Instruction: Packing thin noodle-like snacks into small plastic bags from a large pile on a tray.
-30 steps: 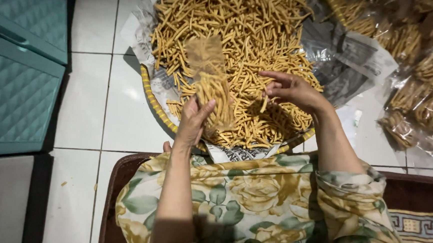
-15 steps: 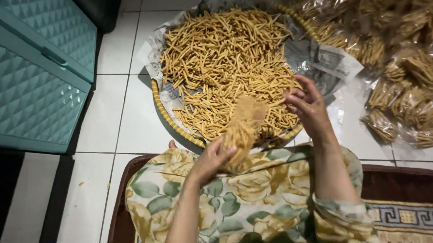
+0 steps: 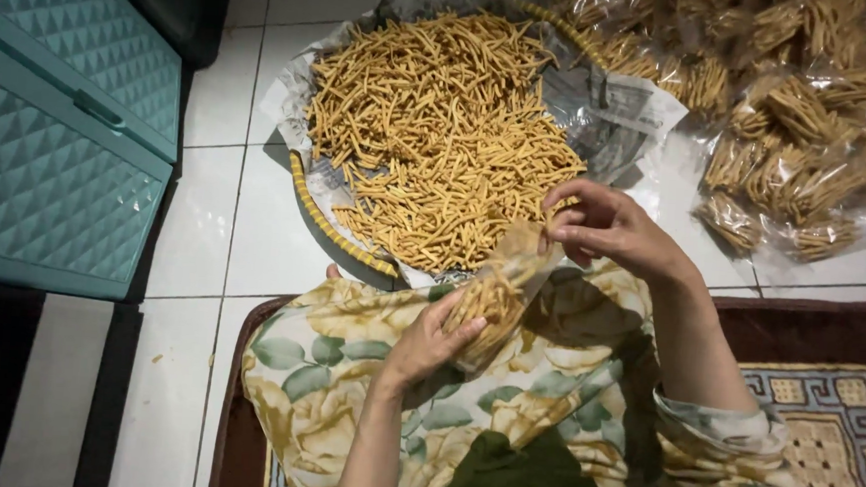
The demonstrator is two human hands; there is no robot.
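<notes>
A round tray (image 3: 332,225) lined with newspaper holds a large heap of golden stick snacks (image 3: 440,124) on the tiled floor in front of me. My left hand (image 3: 432,339) grips the lower part of a small clear plastic bag (image 3: 498,296) partly filled with sticks, held over my lap. My right hand (image 3: 609,224) pinches the bag's open top edge, fingers curled close to the heap's near edge. A floral cloth (image 3: 345,369) covers my lap.
Several filled clear bags of the same sticks (image 3: 801,126) are piled at the upper right. A teal plastic drawer cabinet (image 3: 58,150) stands at the left. A patterned rug (image 3: 832,428) lies under me at the right.
The bag has come off the heap toward my lap and now holds sticks. My right hand moved from the pile to the bag's mouth. The view shifted right.
</notes>
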